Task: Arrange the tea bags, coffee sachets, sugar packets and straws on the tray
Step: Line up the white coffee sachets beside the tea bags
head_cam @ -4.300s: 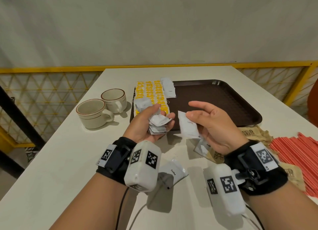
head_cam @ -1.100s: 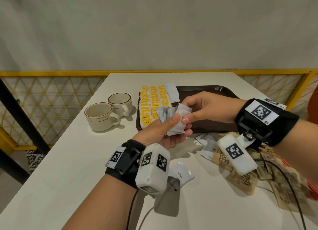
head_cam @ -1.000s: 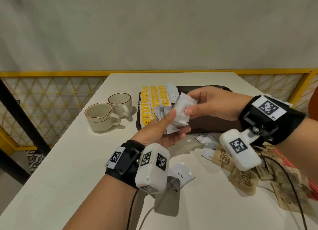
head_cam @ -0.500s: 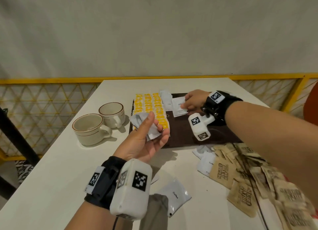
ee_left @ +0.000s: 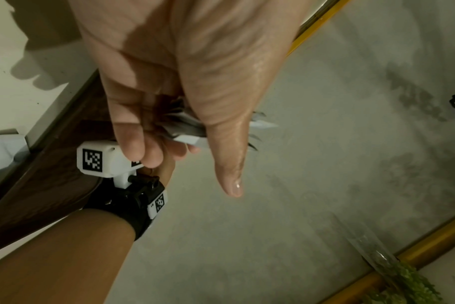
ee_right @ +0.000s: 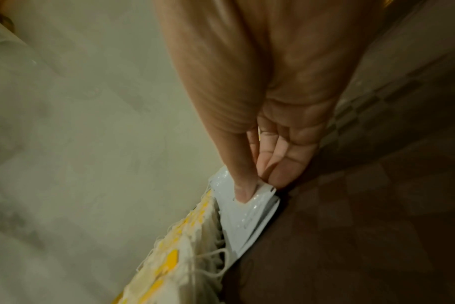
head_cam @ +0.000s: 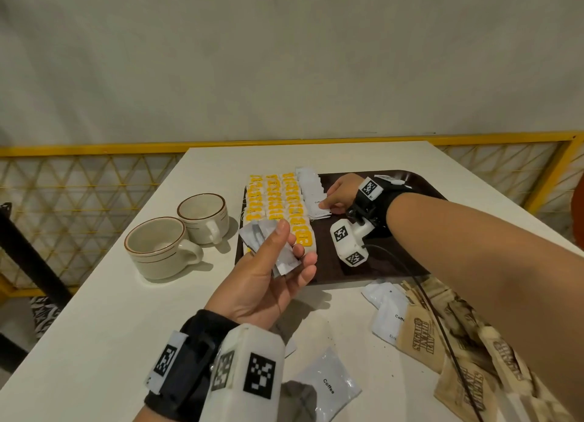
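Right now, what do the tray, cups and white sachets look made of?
Tray: dark brown, matte, probably textured plastic. Cups: glossy cream glaze with a brown rim line, likely ceramic. White sachets: shiny, crinkled film, plastic or foil laminate; I cannot tell which.

Two beige cups (head_cam: 177, 232) with brown rim stripes stand side by side on white table (head_cam: 104, 311), left of centre. Yellow lattice railing (head_cam: 79, 184) behind; grey wall (head_cam: 284, 58) above.

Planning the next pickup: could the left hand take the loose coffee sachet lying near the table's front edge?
Probably not yet: the left hand already holds a stack of sachets. The coffee sachet itself lies uncovered.
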A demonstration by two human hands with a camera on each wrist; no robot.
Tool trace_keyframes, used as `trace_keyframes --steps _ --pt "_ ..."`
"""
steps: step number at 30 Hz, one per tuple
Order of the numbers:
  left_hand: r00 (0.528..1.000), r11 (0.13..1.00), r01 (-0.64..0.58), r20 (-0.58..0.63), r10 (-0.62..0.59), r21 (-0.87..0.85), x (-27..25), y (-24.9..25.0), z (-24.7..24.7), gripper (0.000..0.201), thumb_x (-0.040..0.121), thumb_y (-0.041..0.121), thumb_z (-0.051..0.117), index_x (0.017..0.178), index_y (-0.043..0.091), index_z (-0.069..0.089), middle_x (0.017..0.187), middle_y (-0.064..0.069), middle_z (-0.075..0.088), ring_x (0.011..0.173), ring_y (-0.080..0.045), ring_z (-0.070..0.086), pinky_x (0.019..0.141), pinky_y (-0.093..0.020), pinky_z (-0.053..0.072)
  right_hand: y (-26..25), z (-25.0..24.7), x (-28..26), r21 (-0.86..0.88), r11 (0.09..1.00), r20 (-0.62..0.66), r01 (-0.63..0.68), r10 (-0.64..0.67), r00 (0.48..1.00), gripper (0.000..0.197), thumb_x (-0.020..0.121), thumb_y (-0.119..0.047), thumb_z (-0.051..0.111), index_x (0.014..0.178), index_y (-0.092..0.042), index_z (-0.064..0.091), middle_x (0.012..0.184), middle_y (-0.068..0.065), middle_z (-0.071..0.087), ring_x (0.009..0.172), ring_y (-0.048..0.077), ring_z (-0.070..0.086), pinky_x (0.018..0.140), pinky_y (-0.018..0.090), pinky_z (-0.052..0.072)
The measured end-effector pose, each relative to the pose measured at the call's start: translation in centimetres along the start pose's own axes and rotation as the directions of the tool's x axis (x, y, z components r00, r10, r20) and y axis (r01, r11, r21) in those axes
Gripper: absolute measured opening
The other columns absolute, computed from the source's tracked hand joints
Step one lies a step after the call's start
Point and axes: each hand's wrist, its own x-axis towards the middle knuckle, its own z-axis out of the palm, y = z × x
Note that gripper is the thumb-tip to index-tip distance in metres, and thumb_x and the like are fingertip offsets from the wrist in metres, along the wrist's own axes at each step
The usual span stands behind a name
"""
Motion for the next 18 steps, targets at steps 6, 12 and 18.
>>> trace_keyframes --steps 6,12,18 --pt "1.0 1.0 0.001 -0.008 -0.001 0.003 0.0 0.0 0.0 0.033 0.059 0.035 0.071 0.079 0.011 0.059 0.068 -0.005 0.058 0.063 -0.019 0.064 0.061 -0.027 0.057 -1.1 -0.1 -2.0 -0.049 0.999 0.0 0.02 -0.02 1.0 0.028 0.062 -0.027 0.087 0.072 -0.016 0.063 0.09 0.01 0.07 0.1 0.031 0.066 0.094 0.045 0.053" --pt "1.0 1.0 -0.003 0.005 0.003 0.024 0.0 0.0 0.1 0.034 0.059 0.036 0.07 0.08 0.011 0.057 0.067 -0.005 0.058 0.062 -0.018 0.064 0.062 -0.027 0.057 -1.5 0.6 -2.8 -0.13 0.99 -0.002 0.053 -0.054 0.999 0.035 0.067 -0.023 0.086 0.082 -0.009 0.059 0.091 0.015 0.061 0.083 0.027 0.059 0.094 0.047 0.051" --pt "1.0 0.999 -0.014 0.0 0.014 0.028 -0.1 -0.1 0.1 0.035 0.059 0.035 0.071 0.082 0.011 0.057 0.067 -0.006 0.059 0.062 -0.019 0.064 0.062 -0.027 0.057 -1.4 0.9 -2.1 -0.163 0.986 -0.056 0.041 -0.051 0.997 0.039 0.07 -0.021 0.084 0.096 0.002 0.067 0.104 0.019 0.069 0.1 0.034 0.066 0.091 0.047 0.054"
